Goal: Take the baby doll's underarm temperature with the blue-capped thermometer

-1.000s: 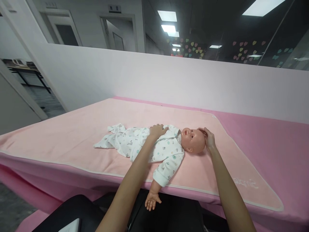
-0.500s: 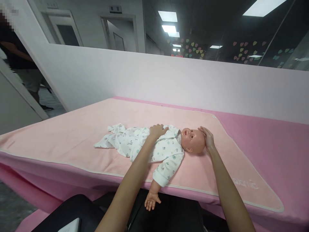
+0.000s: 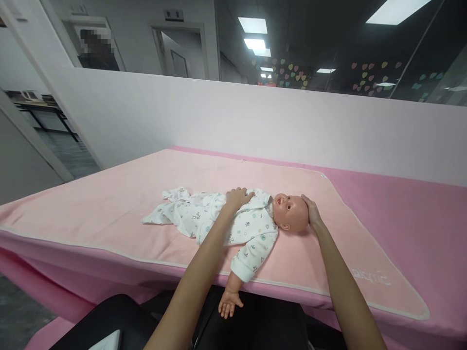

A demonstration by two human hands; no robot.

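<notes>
A baby doll (image 3: 251, 226) lies on its back with its head to the right, dressed in a white printed sleepsuit (image 3: 197, 209). My left hand (image 3: 238, 198) rests flat on the doll's chest, fingers loosely spread. At the crown of the doll's head (image 3: 294, 214), my right hand (image 3: 312, 212) lies with its fingers stretched out against the scalp, not gripping. One doll arm (image 3: 251, 260) hangs toward me, its bare hand past the table edge. The other doll arm is mostly hidden.
Beneath the doll is a peach mat (image 3: 120, 204) on a pink cloth (image 3: 408, 218). A white partition (image 3: 255, 116) with dark glass above stands behind. A person (image 3: 97, 51) shows in the glass at the upper left. A white object (image 3: 107, 340) lies near my lap.
My right hand has shifted slightly left, its fingers closer against the doll's head. My left hand stays on the chest. The person in the left doorway is gone; a person now shows in the glass.
</notes>
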